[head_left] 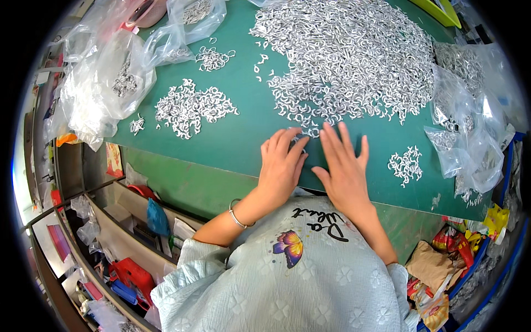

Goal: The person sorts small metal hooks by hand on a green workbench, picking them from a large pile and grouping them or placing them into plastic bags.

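Note:
A large heap of small silver, curved metal pieces covers the far middle and right of the green table. My left hand is at the heap's near edge, fingers bent and drawn together around a few of these pieces, which show between the fingertips. Beside it, my right hand lies with fingers spread and palm down, its fingertips touching the nearest loose pieces. What lies beneath both palms is hidden.
Smaller piles of metal pieces lie to the left and right. Clear plastic bags crowd the left; more bags stand on the right. Ring-shaped pieces sit at the far left. Below the table are drawers and packets.

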`<act>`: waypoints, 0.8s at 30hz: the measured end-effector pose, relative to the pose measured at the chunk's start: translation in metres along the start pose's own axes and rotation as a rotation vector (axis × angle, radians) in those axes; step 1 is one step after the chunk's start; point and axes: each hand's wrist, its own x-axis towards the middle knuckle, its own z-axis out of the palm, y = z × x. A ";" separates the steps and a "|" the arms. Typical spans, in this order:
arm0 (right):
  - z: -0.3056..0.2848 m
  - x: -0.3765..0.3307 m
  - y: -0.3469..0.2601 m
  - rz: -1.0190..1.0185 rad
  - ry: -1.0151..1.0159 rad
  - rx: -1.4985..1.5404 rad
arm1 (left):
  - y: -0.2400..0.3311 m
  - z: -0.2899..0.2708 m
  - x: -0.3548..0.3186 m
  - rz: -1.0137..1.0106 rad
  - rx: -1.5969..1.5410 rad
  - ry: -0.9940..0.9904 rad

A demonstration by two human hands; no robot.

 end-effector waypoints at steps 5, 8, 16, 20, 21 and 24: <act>-0.001 -0.018 0.001 -0.023 -0.211 0.022 | -0.007 -0.007 -0.013 -0.013 -0.127 -0.010; -0.003 -0.011 0.004 -0.033 -0.085 0.050 | 0.004 -0.015 -0.006 -0.094 -0.068 0.055; -0.008 -0.010 0.003 -0.036 -0.215 -0.044 | -0.008 -0.017 -0.013 -0.084 -0.105 -0.004; -0.007 -0.016 0.005 -0.017 -0.210 -0.060 | 0.002 -0.023 -0.002 -0.120 -0.054 -0.029; -0.006 -0.014 0.004 -0.017 -0.211 -0.080 | 0.001 -0.023 -0.003 -0.117 -0.081 -0.041; -0.004 -0.028 0.005 -0.043 -0.276 -0.022 | -0.005 -0.021 -0.009 -0.109 -0.147 -0.060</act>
